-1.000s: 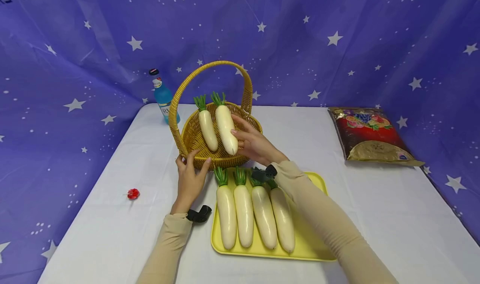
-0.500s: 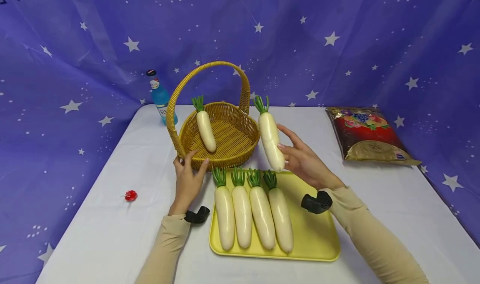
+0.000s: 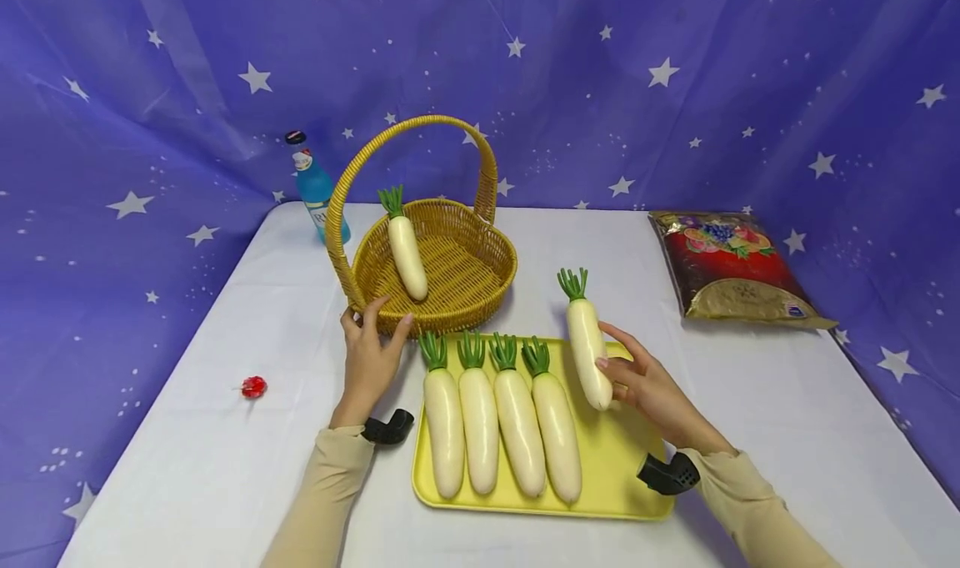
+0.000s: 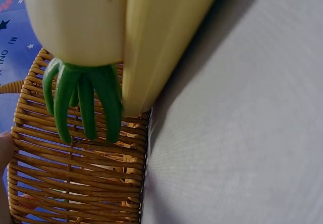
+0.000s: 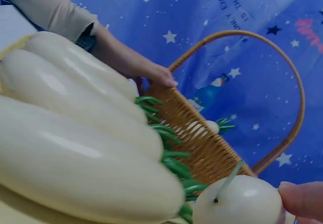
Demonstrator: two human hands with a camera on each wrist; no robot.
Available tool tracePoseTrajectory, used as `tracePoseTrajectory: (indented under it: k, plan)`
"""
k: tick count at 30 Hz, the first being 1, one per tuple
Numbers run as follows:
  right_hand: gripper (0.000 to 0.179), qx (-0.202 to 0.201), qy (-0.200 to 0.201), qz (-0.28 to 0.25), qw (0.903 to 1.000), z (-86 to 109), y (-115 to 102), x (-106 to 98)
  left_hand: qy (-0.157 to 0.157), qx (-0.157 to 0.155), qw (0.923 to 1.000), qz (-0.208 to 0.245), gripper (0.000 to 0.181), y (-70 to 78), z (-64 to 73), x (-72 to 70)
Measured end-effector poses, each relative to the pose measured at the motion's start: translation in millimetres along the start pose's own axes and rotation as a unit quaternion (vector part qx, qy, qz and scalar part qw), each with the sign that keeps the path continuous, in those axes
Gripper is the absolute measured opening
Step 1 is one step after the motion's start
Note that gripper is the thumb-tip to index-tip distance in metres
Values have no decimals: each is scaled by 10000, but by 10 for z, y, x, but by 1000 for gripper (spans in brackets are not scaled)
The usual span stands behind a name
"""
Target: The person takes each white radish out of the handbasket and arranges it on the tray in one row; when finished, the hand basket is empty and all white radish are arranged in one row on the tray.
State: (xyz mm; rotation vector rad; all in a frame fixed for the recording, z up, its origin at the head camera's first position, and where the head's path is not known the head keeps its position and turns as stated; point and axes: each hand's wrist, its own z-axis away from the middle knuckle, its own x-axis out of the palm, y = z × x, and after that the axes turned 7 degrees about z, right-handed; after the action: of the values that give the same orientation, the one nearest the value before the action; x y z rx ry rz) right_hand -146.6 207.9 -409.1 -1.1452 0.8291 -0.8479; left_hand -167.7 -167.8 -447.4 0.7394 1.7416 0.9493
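My right hand (image 3: 652, 389) pinches a white radish (image 3: 588, 353) with green stalks between thumb and fingers, over the right part of the yellow tray (image 3: 626, 476). In the right wrist view, this radish's pale tip (image 5: 242, 204) is beside my fingertips. Several more white radishes (image 3: 517, 434) lie side by side on the tray, stalks pointing to the basket. My left hand (image 3: 369, 368) grips the front left rim of the wicker basket (image 3: 450, 309); a fingertip (image 4: 5, 151) shows at the left wrist view's edge. One radish (image 3: 407, 255) leans inside the basket's left side.
A blue bottle (image 3: 315, 188) stands behind the basket on the left. The red-wrapped lollipop (image 3: 254, 387) lies on the white tablecloth (image 3: 225, 468) at left. At back right is a dark red and gold bag (image 3: 738, 263). Starred purple cloth (image 3: 570, 92) hangs behind the table.
My right hand has carried the radish out of the basket, rightward and toward me, over the tray. My left hand has stayed on the basket rim.
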Motion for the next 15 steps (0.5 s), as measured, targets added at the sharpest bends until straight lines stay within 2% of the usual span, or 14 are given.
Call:
tracePoseTrajectory:
  k: [5, 9, 15]
  plan:
    - [63, 444, 78, 465, 9979, 115, 143, 73, -22, 40, 10000, -2, 55, -15, -4, 16]
    - [63, 796, 103, 481, 9956, 218, 195, 181, 29, 29, 10000, -23, 55, -31, 2, 10]
    - [60, 898, 277, 511, 9943, 319, 242, 281, 13, 21, 10000, 7, 57, -41, -11, 3]
